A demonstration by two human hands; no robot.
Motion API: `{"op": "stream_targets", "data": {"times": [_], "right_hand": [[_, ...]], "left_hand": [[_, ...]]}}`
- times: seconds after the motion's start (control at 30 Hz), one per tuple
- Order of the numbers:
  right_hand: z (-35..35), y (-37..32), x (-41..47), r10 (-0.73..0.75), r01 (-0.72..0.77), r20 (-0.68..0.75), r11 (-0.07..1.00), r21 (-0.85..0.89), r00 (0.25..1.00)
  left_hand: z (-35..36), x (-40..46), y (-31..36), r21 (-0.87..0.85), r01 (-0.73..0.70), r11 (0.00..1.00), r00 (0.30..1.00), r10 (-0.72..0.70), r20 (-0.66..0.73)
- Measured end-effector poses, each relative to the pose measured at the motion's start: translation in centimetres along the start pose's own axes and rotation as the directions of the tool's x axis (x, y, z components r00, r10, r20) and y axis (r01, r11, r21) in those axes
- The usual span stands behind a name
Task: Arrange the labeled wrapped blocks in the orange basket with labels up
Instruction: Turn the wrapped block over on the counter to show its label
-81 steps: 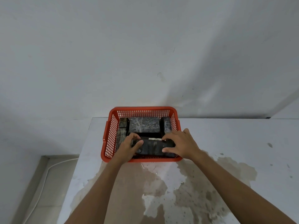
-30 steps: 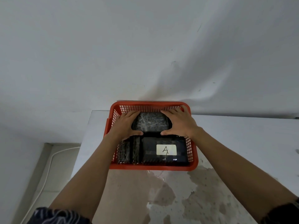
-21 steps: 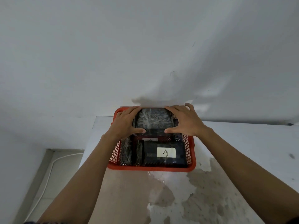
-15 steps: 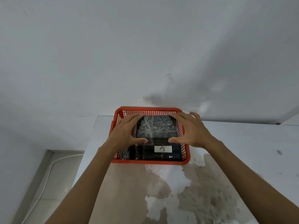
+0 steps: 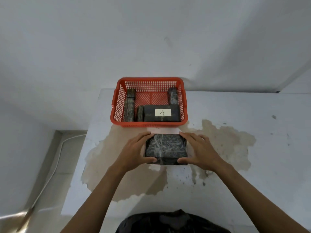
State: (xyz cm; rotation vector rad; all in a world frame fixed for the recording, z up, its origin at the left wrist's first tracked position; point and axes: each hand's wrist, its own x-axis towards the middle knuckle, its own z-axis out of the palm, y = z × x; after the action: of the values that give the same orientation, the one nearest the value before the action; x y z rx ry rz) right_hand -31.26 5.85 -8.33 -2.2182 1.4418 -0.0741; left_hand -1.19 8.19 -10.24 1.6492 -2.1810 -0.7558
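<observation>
Holding a dark wrapped block (image 5: 166, 147) between them, the left hand (image 5: 134, 153) and the right hand (image 5: 201, 151) clasp its short sides, fingers curled along the far edge and thumbs pressed against the near face, just above or on the stained table (image 5: 252, 165); which of the two cannot be told. No label shows on the upturned face of this block, only clear film with whitish crinkle lines over a black, fibrous-looking surface. Beyond it, close to the wall, stands the orange basket (image 5: 118, 105), a rectangular plastic one with gridded walls and a perforated floor. At its near right lies a flat block (image 5: 148, 113) with a white paper label (image 5: 163, 112) facing up, on which a handwritten letter "A" can be read. Just left of it a narrow block (image 5: 140, 113) stands on edge, and further left a long block (image 5: 130, 105) runs along the left wall. Another block (image 5: 173, 97) stands on edge at the far right corner. None of these three shows a readable label. Much of the tabletop's pale coating has flaked away, leaving a large tan patch with ragged edges.
</observation>
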Motion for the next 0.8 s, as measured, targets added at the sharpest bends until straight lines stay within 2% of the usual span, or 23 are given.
{"op": "stream_targets", "data": {"times": [0.33,0.47,0.63,0.7,0.8], "right_hand": [[5.5,1.4,-0.6,0.033,-0.033,0.04,0.999,0.003,0.999],[6.2,1.6,-0.7,0.055,-0.057,0.037,0.998,0.041,0.998],[5.1,1.5,-0.1,0.078,-0.085,0.112,0.995,0.06,0.991],[4.1,1.9,0.1,0.099,-0.131,0.172,0.974,0.183,0.98],[2.7,2.4,0.1,0.102,-0.195,0.248,0.901,0.387,0.963]], "left_hand": [[5.2,-1.9,-1.0,0.091,0.089,0.992,0.994,-0.095,0.06],[5.4,-2.3,-1.5,0.07,0.121,0.99,0.988,-0.127,0.092],[4.5,-2.1,-1.7,0.041,0.097,0.994,0.989,-0.101,0.106],[3.7,-1.7,-1.8,0.024,0.112,0.993,0.985,-0.114,0.132],[2.7,-0.9,-1.8,-0.02,0.234,0.972,0.954,-0.225,0.2]]}}
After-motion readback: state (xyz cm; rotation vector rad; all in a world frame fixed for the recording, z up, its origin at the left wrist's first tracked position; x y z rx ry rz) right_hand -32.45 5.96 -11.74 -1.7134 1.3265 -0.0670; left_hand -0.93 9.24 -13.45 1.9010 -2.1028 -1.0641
